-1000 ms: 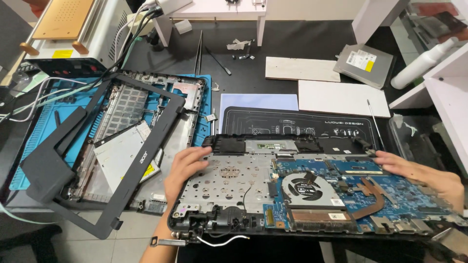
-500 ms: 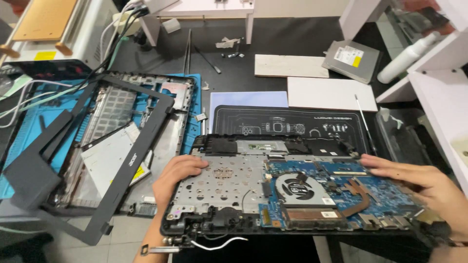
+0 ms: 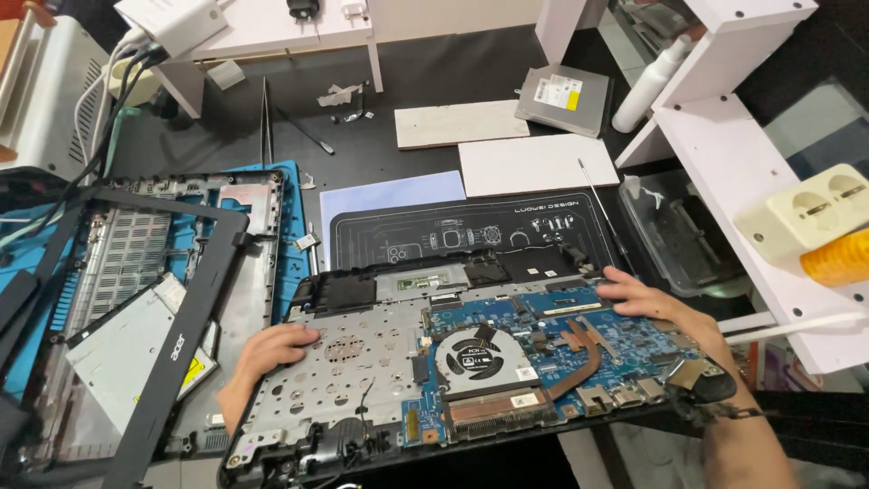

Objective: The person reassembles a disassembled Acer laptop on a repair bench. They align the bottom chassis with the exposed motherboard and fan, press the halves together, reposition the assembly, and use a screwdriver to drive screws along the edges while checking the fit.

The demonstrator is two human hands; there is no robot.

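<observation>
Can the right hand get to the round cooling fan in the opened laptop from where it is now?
Probably yes. The right hand rests on the blue board's far right edge, and the cooling fan lies uncovered to its left. Only the low copper heat pipe lies between them.

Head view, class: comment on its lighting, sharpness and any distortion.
Head view: even, bright light, soft shadows; the opened laptop and both hands, left hand, right hand, look sharp; white shelf edges lean outward, suggesting wide-angle distortion.
</observation>
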